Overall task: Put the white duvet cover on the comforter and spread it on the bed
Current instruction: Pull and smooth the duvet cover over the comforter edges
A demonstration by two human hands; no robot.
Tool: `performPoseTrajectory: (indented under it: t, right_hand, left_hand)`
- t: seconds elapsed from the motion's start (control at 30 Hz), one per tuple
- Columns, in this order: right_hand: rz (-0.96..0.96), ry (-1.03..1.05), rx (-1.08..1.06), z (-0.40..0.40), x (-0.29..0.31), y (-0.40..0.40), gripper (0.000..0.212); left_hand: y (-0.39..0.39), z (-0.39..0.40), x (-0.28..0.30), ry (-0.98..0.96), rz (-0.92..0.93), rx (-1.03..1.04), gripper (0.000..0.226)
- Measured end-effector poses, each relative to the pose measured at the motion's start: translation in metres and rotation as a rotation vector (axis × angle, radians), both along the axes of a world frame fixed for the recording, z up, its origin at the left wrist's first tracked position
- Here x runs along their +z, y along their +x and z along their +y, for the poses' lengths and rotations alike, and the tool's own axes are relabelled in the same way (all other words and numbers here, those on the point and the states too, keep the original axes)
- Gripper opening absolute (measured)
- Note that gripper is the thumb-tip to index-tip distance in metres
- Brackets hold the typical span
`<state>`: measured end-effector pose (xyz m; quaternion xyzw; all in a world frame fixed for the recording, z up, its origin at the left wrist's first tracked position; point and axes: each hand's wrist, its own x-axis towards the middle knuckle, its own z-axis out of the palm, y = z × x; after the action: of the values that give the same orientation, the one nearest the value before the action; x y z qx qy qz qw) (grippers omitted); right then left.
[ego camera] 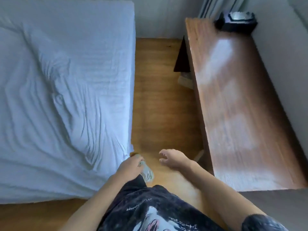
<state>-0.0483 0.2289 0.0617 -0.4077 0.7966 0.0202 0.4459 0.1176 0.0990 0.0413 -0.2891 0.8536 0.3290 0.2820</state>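
The white duvet cover [63, 97] lies wrinkled over the bed and fills the left of the view; its near right corner [129, 147] hangs at the bed's edge. My left hand [129, 165] is right at that corner, back of the hand up. Its fingertips are blurred and partly hidden, so I cannot tell whether they hold the cloth. My right hand [173, 158] hovers over the wooden floor to the right of the corner, with its fingers loosely curled and nothing in them. The comforter itself cannot be told apart from the cover.
A strip of wooden floor [158, 97] runs between the bed and a long wooden desk [241, 114] on the right. A black object [236, 22] sits at the desk's far end, by a curtain. My shoe [147, 173] is under my left hand.
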Motion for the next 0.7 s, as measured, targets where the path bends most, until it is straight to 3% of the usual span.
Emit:
performPoseTrajectory:
  t: [0.13, 0.4, 0.7]
  right_hand:
    - [0.013, -0.027, 0.078, -0.070, -0.004, -0.047, 0.047]
    - [0.043, -0.065, 0.136, -0.194, 0.010, -0.126, 0.046]
    - [0.058, -0.081, 0.486, -0.329, 0.012, -0.207, 0.047]
  left_hand:
    - [-0.034, -0.050, -0.009, -0.010, -0.020, 0.081, 0.027]
    - [-0.115, -0.152, 0.003, -0.022, 0.045, 0.179, 0.042]
    - [-0.177, -0.235, 0.008, -0.145, 0.056, 0.450, 0.042]
